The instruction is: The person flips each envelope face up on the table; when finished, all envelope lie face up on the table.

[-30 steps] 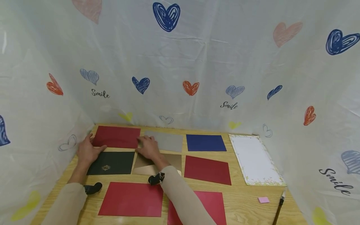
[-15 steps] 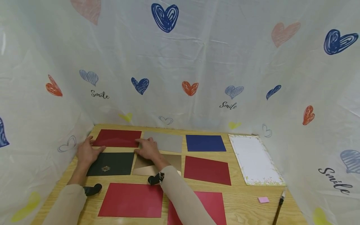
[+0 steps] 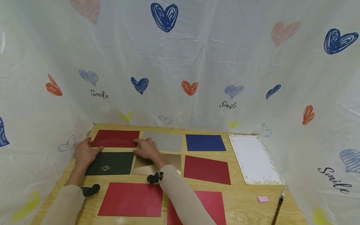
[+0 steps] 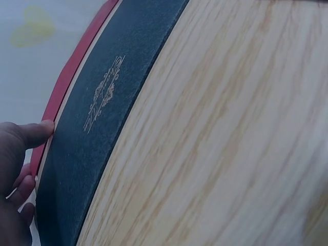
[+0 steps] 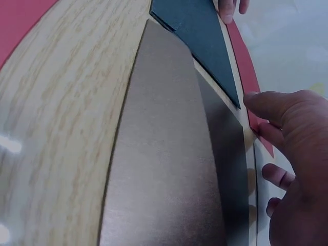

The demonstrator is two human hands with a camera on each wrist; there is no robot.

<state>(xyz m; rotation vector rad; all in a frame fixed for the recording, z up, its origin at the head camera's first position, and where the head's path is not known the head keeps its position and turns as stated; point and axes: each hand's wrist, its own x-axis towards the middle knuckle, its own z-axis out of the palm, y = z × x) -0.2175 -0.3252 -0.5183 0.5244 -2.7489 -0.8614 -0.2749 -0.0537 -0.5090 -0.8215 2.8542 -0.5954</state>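
A dark red envelope (image 3: 115, 138) lies at the back left of the wooden table, between my two hands. My left hand (image 3: 85, 152) holds its left end, the thumb at the near edge and the fingers around the left corner. At the other end, my right hand (image 3: 147, 148) pinches the near right corner between thumb and index finger, as the right wrist view shows. In front of it lies a dark green envelope (image 3: 118, 162) with a gold crest. My right wrist reaches over a gold-brown envelope (image 3: 174, 161) with a visible flap.
A silver-grey envelope (image 3: 168, 142) and a blue one (image 3: 205, 142) continue the back row. Another dark red envelope (image 3: 207, 170) lies mid-table. Brighter red envelopes (image 3: 130, 200) lie in front. To the right are a bordered white sheet (image 3: 254, 159), a pink pad (image 3: 263, 199) and a brush (image 3: 277, 207).
The dark red envelope's far edge has come down and it lies flatter. Both hands have since shifted slightly left with it. The other items have stayed in place.
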